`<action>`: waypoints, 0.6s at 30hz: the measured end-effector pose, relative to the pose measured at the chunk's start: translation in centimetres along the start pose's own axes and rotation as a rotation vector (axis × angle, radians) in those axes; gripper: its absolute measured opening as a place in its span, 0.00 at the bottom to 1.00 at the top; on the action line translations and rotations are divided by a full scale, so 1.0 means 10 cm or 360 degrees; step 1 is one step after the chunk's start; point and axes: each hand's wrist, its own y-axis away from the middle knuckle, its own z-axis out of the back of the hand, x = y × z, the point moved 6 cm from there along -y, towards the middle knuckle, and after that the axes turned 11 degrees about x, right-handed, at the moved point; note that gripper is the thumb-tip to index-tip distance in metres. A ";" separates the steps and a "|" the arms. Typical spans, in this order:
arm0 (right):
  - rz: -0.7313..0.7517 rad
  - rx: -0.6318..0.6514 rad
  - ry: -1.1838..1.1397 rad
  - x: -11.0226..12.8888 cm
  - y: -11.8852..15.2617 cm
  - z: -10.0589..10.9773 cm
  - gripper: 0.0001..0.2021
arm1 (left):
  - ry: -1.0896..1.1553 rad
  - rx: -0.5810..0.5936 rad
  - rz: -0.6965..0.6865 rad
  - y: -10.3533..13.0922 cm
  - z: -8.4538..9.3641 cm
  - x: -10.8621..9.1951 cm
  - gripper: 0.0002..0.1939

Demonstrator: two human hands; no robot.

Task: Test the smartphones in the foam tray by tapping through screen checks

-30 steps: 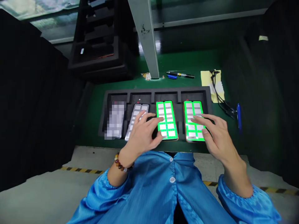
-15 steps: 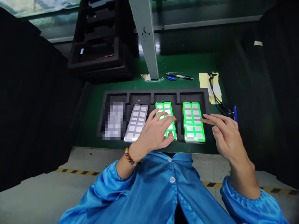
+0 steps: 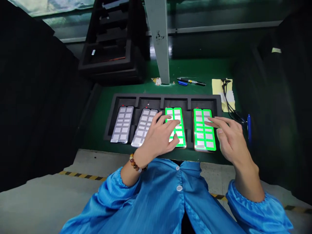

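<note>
Several smartphones lie face up in a row in a black foam tray (image 3: 151,96). The far-left phone (image 3: 122,124) and the phone beside it (image 3: 143,126) show grey screens with pale blocks. Green screens with white blocks light up the third phone (image 3: 179,132) and the far-right phone (image 3: 204,135). My left hand (image 3: 159,135), fingers spread, is over the third phone and covers part of its screen; whether the fingertips touch it I cannot tell. My right hand (image 3: 230,138) has its fingers stretched out over the right edge of the far-right phone.
Stacked black foam trays (image 3: 104,66) stand at the back left. A grey metal post (image 3: 159,45) rises behind the phones, with a black pen (image 3: 191,81) and blue cap (image 3: 182,83) near it. At right are yellow paper (image 3: 216,86), black cables (image 3: 227,100) and a blue pen (image 3: 249,128).
My right hand has moved left, its fingertips now over the far-right phone's screen. My left hand stays over the third phone. The view has shifted slightly.
</note>
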 end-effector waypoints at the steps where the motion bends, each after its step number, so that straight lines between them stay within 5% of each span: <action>1: -0.0038 -0.0019 0.0001 -0.04 0.04 0.03 0.25 | -0.0002 0.0011 -0.0029 -0.05 -0.02 -0.04 0.22; 5: -0.0108 -0.0051 -0.0004 -0.11 0.13 0.08 0.25 | 0.0003 0.0023 -0.0068 -0.13 -0.02 -0.08 0.22; 10: -0.0053 -0.0018 -0.0017 -0.06 0.06 0.04 0.25 | 0.0052 -0.0056 0.0020 0.06 0.02 0.08 0.19; 18: -0.0045 -0.0052 -0.0011 -0.08 0.05 0.03 0.25 | 0.0054 -0.0041 -0.0084 0.06 -0.05 -0.05 0.20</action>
